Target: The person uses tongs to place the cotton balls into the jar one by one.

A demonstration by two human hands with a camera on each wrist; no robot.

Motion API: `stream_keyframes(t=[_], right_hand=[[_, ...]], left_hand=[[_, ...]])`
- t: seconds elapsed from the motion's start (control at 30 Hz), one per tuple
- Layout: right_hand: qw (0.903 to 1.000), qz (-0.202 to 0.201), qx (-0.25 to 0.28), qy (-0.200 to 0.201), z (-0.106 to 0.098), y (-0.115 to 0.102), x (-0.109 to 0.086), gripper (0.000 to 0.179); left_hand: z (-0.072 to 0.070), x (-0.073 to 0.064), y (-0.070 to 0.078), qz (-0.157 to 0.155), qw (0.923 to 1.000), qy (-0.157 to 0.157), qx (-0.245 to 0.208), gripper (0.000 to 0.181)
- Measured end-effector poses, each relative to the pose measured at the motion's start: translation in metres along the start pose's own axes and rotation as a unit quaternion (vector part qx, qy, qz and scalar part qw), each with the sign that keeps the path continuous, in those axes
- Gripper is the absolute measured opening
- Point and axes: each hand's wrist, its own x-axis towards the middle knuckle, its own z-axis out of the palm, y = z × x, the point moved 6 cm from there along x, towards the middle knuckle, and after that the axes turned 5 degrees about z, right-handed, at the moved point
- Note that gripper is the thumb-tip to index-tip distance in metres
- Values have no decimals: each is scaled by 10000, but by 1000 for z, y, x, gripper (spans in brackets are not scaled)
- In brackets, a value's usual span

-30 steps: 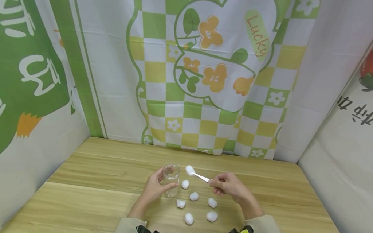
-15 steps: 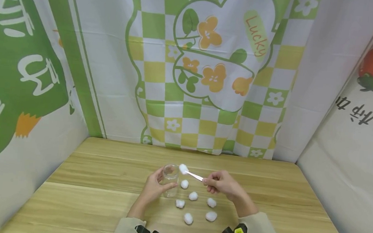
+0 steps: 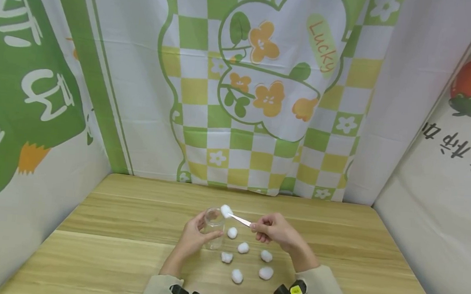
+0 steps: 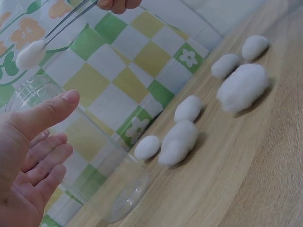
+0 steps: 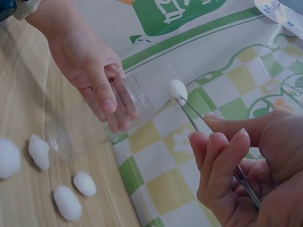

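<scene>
My left hand [image 3: 192, 237] is wrapped round a clear, open-topped jar [image 3: 215, 226] that stands upright on the table; its thumb lies across the near side. In the right wrist view, fingers of that hand show through the jar's wall near the neck. With thumb and fingertips my right hand [image 3: 276, 231] pinches metal tweezers [image 5: 190, 117]. Between the tweezers' tips is a white cotton ball [image 5: 177, 90], held just above the right side of the jar's mouth. The jar looks see-through, with nothing visible inside.
Several more cotton balls [image 3: 243, 248] lie scattered on the wooden table [image 3: 130, 212], right of the jar and in front of my right hand. The nearest one [image 3: 232, 232] sits close beside the jar. Printed cloth [image 3: 242, 161] hangs behind and at both sides.
My right hand has moved left with the tweezers, bringing the cotton ball from right of the jar to above its rim. The left hand and jar have stayed in place.
</scene>
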Motion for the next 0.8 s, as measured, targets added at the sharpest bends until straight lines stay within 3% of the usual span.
stream_keyframes(t=[0.57, 0.8], right_hand=[[9999, -34, -118, 72, 15, -2, 12, 29], [9998, -22, -143, 129, 16, -1, 15, 24]], left_hand=[[-1, 1, -5, -142, 9997, 48, 193, 75], [-1, 2, -5, -195, 9995, 29, 239, 77]])
